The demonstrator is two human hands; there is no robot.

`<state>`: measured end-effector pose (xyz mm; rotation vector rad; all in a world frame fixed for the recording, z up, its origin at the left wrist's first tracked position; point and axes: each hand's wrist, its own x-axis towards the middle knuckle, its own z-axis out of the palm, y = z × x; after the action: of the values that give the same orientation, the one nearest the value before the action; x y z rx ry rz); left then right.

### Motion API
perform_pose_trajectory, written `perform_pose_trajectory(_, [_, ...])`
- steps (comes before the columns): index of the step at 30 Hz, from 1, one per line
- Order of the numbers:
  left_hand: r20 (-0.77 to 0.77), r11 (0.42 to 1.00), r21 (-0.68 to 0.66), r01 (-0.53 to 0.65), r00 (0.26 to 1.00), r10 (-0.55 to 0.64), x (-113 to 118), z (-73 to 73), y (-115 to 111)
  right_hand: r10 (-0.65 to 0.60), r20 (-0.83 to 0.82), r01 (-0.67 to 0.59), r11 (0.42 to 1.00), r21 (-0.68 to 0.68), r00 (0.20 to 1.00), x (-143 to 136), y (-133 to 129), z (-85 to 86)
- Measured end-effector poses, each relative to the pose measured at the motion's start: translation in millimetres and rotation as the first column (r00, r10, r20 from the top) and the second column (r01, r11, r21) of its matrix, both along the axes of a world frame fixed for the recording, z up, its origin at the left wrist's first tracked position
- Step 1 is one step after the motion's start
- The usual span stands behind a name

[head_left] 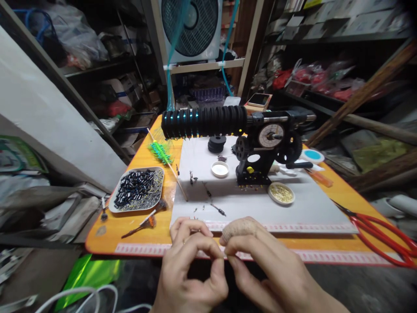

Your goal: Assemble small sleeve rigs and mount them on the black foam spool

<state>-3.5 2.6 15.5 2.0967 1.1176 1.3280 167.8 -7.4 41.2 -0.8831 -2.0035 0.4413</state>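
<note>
From the head cam, your left hand (190, 271) and right hand (260, 265) meet fingertip to fingertip just off the near edge of the orange table (137, 237). Both are pinched narrow, but whatever's between them is too tiny to make out. Just past your knuckles lie small black pins (217, 209) on the white mat (293, 208), with the winding machine (260, 143) farther out.

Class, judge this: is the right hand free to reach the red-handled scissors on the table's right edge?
Probably yes: the scissors lie uncovered to the right of the right hand, nothing between, though its fingertips are pinched against the left hand.
</note>
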Motion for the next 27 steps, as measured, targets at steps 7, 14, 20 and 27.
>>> perform_pose_trajectory(7, [0.412,0.935,-0.288,0.205,0.908,-0.073,10,-10.4,-5,-0.022,-0.071,0.029,0.995,0.096,0.997,-5,-2,-9.3])
perform_pose_trajectory(14, [0.324,0.948,-0.260,0.182,0.942,-0.092,1,-10.5,-5,-0.125,-0.127,0.125,0.992,-0.005,0.984,-5,-12,-9.1])
perform_pose_trajectory(20, [0.145,0.970,-0.196,0.141,0.983,-0.113,-9,-7.7,-6,-0.177,-0.152,0.163,0.981,-0.101,0.972,0,-11,-10.0])
perform_pose_trajectory(27, [0.278,0.970,-0.217,0.106,0.960,-0.042,1,-7.8,-10,-0.175,-0.151,0.150,0.976,-0.159,0.973,1,-11,-14.8])
